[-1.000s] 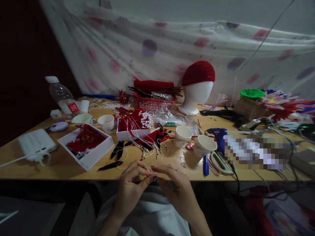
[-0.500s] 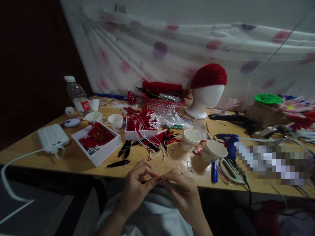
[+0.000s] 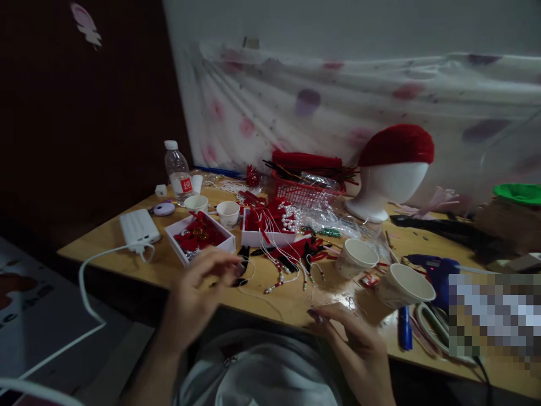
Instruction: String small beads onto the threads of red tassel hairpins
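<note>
My left hand (image 3: 192, 296) is raised at the table's front edge, smeared by motion. Its fingertips come together near the black feather-like pieces (image 3: 244, 256); anything between them is too blurred to name. My right hand (image 3: 357, 344) hovers at the front edge with thumb and forefinger pinched, and what they hold is too small to make out. A thin white thread (image 3: 264, 297) curves over the table between the hands. Behind it lie strings of white and red beads (image 3: 281, 276). A white box (image 3: 228, 245) of red pieces stands beyond my left hand.
Paper cups (image 3: 359, 256), a blue marker (image 3: 404, 330) and a glue gun (image 3: 442, 276) stand or lie to the right. A foam head (image 3: 386, 189) with a red cap (image 3: 399, 145) and a red basket (image 3: 291, 190) are behind. A power bank (image 3: 139, 228) and bottle (image 3: 178, 175) are left.
My hands, which met fingertip to fingertip, have moved apart: the left went up and left, the right stayed low on the right. The camera view has swung left.
</note>
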Demonstrator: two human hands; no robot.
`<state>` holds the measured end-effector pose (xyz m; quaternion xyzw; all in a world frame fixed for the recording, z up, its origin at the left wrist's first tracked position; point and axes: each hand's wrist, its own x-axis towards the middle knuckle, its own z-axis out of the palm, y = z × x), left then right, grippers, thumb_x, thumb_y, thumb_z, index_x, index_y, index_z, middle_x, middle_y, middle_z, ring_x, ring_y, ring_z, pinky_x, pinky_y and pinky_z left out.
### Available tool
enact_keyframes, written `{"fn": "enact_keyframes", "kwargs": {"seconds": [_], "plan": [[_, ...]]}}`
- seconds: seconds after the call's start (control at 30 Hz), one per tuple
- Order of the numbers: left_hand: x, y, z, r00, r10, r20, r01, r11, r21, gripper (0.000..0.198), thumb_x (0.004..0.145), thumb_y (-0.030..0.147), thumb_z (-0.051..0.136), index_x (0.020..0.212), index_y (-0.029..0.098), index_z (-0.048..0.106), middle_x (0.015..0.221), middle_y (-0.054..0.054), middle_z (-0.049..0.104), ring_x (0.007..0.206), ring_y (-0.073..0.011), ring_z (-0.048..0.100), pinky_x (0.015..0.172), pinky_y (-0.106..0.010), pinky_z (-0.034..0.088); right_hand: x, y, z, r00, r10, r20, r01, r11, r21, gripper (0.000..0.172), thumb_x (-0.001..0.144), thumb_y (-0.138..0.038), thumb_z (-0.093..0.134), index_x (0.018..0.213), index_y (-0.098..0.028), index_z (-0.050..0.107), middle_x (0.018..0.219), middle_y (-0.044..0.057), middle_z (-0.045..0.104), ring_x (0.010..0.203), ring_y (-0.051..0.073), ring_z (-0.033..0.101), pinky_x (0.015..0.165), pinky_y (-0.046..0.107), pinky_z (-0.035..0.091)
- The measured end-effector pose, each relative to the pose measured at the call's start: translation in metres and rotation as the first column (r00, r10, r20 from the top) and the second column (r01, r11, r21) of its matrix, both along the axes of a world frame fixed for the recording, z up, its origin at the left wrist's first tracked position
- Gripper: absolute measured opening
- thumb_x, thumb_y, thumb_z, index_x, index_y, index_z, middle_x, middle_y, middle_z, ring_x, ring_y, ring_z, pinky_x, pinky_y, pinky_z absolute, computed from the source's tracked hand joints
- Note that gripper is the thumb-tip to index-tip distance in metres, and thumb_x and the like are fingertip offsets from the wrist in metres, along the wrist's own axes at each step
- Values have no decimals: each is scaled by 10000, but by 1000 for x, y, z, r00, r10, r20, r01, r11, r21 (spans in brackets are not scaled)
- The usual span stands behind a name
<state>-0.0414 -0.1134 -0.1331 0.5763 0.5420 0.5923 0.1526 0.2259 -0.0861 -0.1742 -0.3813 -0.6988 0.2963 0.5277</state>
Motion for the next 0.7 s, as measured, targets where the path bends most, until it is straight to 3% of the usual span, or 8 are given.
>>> {"fn": "enact_keyframes", "kwargs": {"seconds": [0.03, 0.1, 0.13, 0.17, 0.3, 0.47, 0.7], "plan": [[-23, 4, 8, 984, 120, -133, -122, 992, -6, 142, 872, 315, 630, 925, 238, 736, 947, -51, 689, 861, -200, 642, 691, -256, 500, 4, 2, -2, 999, -31, -27, 30, 999, -32, 79, 807, -265, 735, 830, -265, 811, 825, 67, 792, 737, 223, 752, 640, 250, 601], [-63, 16, 19, 871, 233, -434, -292, 953, -75, 150, 829, 292, 626, 873, 232, 756, 980, -71, 717, 893, -245, 654, 717, -298, 498, 10, 7, -7, 989, -107, -100, 95, 988, -119, 80, 760, -309, 774, 807, -261, 819, 824, 74, 796, 741, 232, 757, 646, 250, 612], [-78, 24, 22, 785, 210, -582, -371, 913, -170, 150, 810, 257, 615, 827, 226, 761, 965, -78, 729, 885, -259, 661, 752, -322, 495, 12, 10, -11, 981, -146, -130, 123, 978, -169, 100, 732, -331, 794, 795, -259, 821, 820, 75, 796, 742, 233, 758, 649, 246, 613], [-89, 32, 23, 705, 85, -704, -408, 861, -305, 166, 807, 232, 598, 812, 224, 764, 969, -81, 741, 903, -266, 666, 789, -337, 489, 14, 13, -14, 972, -179, -150, 144, 965, -218, 126, 704, -352, 810, 784, -255, 822, 820, 76, 797, 749, 234, 759, 655, 241, 613], [-100, 60, 15, 646, -81, -759, -424, 788, -446, 227, 752, 127, 587, 794, 238, 780, 906, -69, 773, 893, -258, 685, 777, -318, 470, 18, 23, -24, 950, -263, -168, 189, 912, -363, 221, 612, -418, 847, 738, -239, 824, 800, 78, 794, 742, 228, 751, 651, 219, 600], [-96, 72, 9, 617, -166, -770, -461, 716, -524, 183, 747, 178, 617, 800, 239, 781, 893, -85, 775, 854, -264, 689, 723, -314, 453, 21, 27, -24, 961, -215, -171, 125, 896, -426, 247, 576, -438, 864, 721, -242, 824, 787, 76, 791, 743, 214, 740, 664, 207, 585], [-104, 81, 6, 648, -209, -733, -425, 699, -575, 132, 718, 187, 614, 702, 213, 743, 772, -86, 753, 701, -226, 663, 621, -285, 408, 15, 24, -17, 972, -155, -175, 70, 907, -416, 287, 602, -470, 860, 726, -215, 815, 786, 99, 785, 729, 253, 733, 633, 289, 601]]}}
